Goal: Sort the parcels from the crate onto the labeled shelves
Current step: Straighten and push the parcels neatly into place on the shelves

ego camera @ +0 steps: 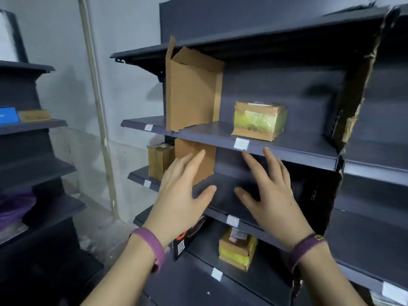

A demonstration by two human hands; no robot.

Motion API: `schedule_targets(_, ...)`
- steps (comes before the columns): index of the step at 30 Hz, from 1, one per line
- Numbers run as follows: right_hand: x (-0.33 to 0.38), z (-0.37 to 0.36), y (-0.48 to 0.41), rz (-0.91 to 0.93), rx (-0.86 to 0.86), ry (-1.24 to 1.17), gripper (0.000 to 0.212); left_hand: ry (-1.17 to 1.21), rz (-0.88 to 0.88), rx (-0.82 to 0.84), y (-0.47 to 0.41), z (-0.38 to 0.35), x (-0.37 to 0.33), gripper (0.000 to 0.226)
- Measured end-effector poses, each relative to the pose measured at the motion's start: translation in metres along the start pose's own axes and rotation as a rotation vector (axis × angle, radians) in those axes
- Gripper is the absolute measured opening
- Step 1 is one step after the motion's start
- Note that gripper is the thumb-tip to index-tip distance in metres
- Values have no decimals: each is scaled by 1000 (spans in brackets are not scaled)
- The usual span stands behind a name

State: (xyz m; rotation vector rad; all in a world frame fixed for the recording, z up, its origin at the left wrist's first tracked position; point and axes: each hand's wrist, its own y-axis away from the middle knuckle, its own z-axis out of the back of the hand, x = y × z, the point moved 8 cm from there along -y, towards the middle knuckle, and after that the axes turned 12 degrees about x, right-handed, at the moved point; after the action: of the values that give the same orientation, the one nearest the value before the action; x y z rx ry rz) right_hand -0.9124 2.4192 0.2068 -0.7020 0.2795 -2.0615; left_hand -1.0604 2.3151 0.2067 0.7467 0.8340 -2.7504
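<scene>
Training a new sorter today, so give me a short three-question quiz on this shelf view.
1. True or false: the left hand and the right hand each grip a parcel.
2. The yellow-wrapped parcel on the upper shelf sits: A) left of the upright cardboard divider; B) right of it, behind a white label; C) on the floor.
3. What colour is the wristband on each wrist?
Key: 1 false, both hands are open and empty. 2 B. 3 purple.
</scene>
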Motion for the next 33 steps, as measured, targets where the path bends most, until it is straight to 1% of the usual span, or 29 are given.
schedule_targets(5,-51,26,-37,-143,-111,160,76,-27,-122,41,-82,-15,2,72)
schedule_targets(7,-71,33,-51,-192,-162,219,75,-13,-166,25,-116,-20,4,71)
schedule_targets(10,-97,35,-73,-276,-170,303,75,12,-255,37,-169,-38,8,69)
schedule_targets(12,-108,38,-87,-329,-171,315,74,22,-339,61,-198,-54,5,66)
schedule_targets(14,-114,41,-104,-356,-201,333,73,-16,-432,32,-221,-65,0,64)
schedule_targets(16,-118,44,-123,-378,-228,373,73,-19,-473,-11,-242,-69,4,65)
schedule_targets(19,-128,40,-154,-402,-213,379,78,95,-425,-6,-278,-73,25,69)
schedule_targets(22,-136,38,-178,-415,-201,295,90,183,-374,43,-307,-81,40,83)
schedule_targets(25,-145,35,-192,-513,-177,217,99,159,-329,114,-325,-92,46,99)
schedule_targets(27,-147,31,-199,-533,-158,209,101,124,-317,154,-330,-99,49,104)
schedule_targets(29,-150,28,-203,-534,-155,206,103,88,-321,182,-331,-103,49,104)
schedule_targets(33,-156,27,-208,-537,-169,199,106,53,-298,186,-336,-102,49,101)
